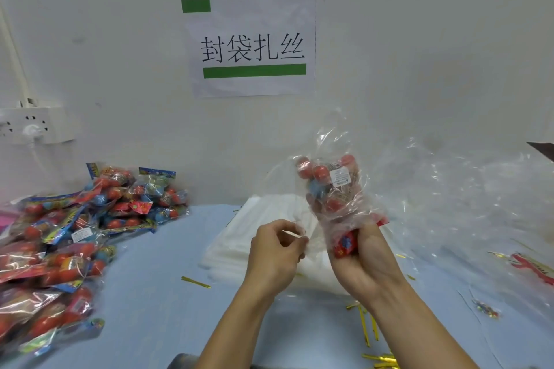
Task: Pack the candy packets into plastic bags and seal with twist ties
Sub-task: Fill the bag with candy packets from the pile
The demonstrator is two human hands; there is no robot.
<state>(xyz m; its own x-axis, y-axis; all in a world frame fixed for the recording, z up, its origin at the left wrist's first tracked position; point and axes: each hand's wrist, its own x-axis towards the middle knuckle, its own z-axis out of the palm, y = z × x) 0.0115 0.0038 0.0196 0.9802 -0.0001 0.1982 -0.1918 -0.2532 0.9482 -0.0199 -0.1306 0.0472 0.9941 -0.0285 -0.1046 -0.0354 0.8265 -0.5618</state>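
A: Where is the candy packet [331, 186] located?

B: It is raised above the blue table [156, 293], held upright inside a clear plastic bag [344, 159]. The right hand [364, 260] grips the lower end of packet and bag together, fingers curled round both. The left hand [277, 252] is just beside it, with thumb and fingertips pinched on what appears to be a thin edge of film; the exact item is too faint to confirm.

A: How does the load handle?

B: Judged light. The packet holds round candies and looks lumpy but firm. The bag is thin, soft film: it crumples, offers no stiffness and is probably slippery.

A: Where should it be gripped?

B: Take hold through the film at the packet's body or end, as the right hand does. Gather the loose film beyond the packet into a neck before tying.

A: Where are the supplies?

B: Gold twist ties [196, 282] lie scattered on the table. A stack of flat bags [227, 246] lies behind the hands. Unpacked packets [75, 234] are heaped at the left.
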